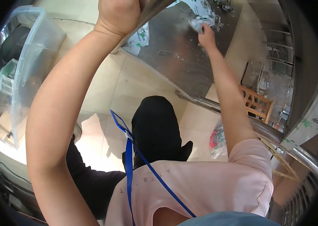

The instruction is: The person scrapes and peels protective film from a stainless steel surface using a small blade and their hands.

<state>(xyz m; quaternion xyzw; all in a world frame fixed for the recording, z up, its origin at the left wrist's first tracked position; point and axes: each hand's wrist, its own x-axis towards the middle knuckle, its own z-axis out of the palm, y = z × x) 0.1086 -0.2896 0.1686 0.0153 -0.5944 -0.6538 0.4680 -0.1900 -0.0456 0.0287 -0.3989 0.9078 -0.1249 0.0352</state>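
Note:
At the top edge of the view my left hand (119,17) is closed against a metal rail (148,13); its fingertips are partly out of frame. My right hand (206,36) reaches over a steel shelf surface (181,56), closed on a crumpled white sheet (203,22) printed with green leaves. A small dark spot shows by its fingers, too small to name. Another piece of the printed sheet (139,40) lies at the shelf's left edge. Torn scraps (225,5) lie beyond the right hand.
A clear plastic bin (34,49) with items inside stands at the left. Metal tubing (208,103) runs along the shelf's near side. At the right are a wooden rack (258,103), wire shelving (279,49) and a plastic bag (218,139). A blue lanyard (129,177) hangs before my body.

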